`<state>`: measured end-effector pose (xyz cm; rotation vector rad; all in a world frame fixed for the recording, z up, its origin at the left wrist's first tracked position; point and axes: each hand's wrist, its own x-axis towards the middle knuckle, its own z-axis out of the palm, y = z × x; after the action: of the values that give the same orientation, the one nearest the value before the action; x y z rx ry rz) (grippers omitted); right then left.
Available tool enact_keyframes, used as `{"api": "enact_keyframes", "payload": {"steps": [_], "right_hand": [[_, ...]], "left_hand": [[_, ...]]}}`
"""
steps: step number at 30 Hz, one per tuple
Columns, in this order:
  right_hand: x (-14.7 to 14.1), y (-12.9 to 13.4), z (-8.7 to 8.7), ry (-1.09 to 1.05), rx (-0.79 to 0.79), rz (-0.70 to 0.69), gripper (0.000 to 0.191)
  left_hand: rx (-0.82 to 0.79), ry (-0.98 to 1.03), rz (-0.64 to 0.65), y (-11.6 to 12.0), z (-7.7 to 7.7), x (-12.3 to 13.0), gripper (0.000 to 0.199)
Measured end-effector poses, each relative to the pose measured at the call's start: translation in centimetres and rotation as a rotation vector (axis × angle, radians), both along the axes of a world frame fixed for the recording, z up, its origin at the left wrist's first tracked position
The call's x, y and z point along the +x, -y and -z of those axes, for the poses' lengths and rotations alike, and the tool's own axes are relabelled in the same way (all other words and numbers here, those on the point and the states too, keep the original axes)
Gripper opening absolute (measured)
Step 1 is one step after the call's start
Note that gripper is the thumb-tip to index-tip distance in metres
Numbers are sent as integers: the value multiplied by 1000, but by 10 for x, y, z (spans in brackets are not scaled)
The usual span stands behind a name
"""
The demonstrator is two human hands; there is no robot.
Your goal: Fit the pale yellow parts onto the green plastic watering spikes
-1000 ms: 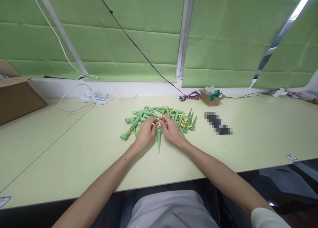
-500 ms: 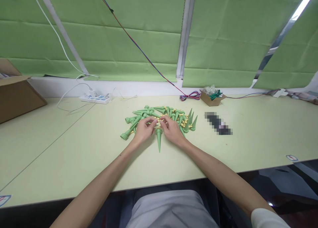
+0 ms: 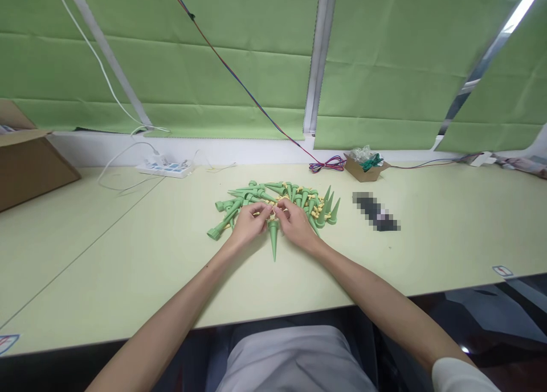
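My left hand and my right hand meet over the front of a pile, fingertips nearly touching. Both are closed in a pinch on a small yellow plastic piece, mostly covered by the fingers. Just below them a green plastic spike lies on the table, its point toward me. Behind and beside the hands is a pile of several more green spikes with round caps. Small yellow pieces are mixed in on the right side of the pile.
On the pale table, a small cardboard box with plastic wrapping stands at the back right, by a bundled cable. A blurred dark object lies right of the pile. At back left are a power strip and a large carton.
The fingertips shift very slightly over the small yellow piece. Arms, pile and the spike below the hands stay in place.
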<state>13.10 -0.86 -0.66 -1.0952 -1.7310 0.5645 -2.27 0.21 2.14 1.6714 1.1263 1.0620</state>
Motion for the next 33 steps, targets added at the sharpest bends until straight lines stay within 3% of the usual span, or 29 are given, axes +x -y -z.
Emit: {"api": "enact_keyframes", "payload": {"steps": [5,14,25,33], "right_hand": [[1,-1,-1,-23,18,52,23],[2,-3,-1,-19,-5,173,22],[1,-4,1,7,-6,153,22],[1,-4,2,9,1,148,21]], "left_hand": [[5,-26,15,-1,2,1,37],[228,-309,-190,-9,9,-6,20],[244,-429,-181,-8,11,-5,20],[311,-497,-105,-7,15,-5,24]]}}
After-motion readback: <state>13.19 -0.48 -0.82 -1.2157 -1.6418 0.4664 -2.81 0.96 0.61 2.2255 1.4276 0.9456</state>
